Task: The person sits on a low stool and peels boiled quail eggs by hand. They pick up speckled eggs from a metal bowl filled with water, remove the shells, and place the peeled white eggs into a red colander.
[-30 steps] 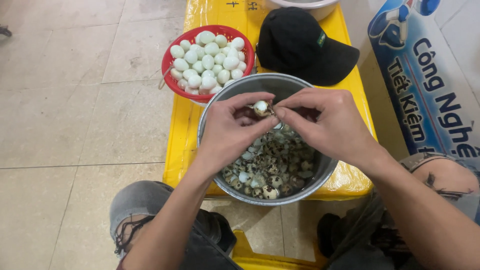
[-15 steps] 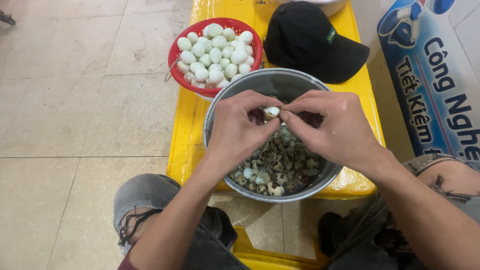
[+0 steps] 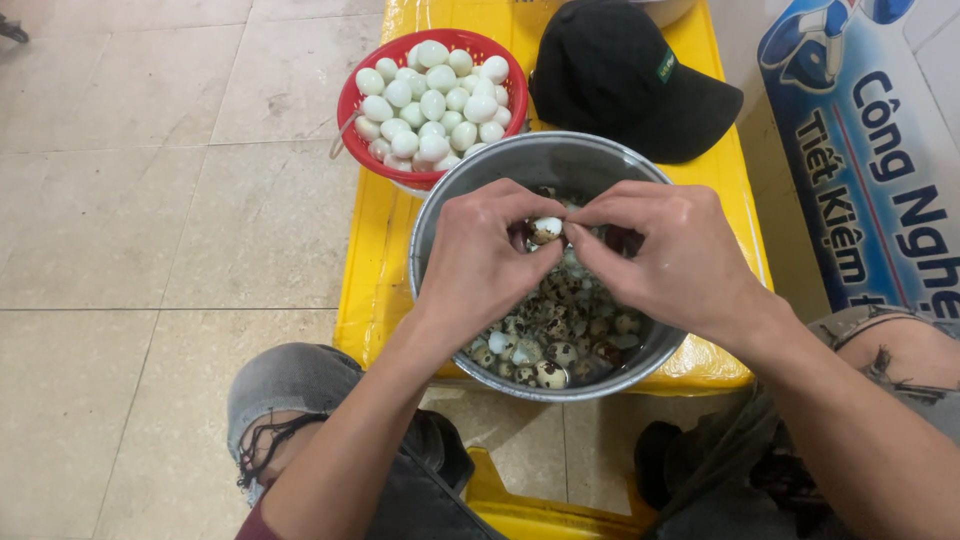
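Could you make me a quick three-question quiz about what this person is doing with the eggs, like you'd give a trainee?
1. True or false: both hands, left and right, pinch one small egg over the metal bowl.
2. Where do the white peeled eggs lie? A) in the red basket B) on the black cap C) on the floor
3. Fill in: the bowl and basket rest on a ____ surface.

Key: 1 true; 2 A; 3 yellow
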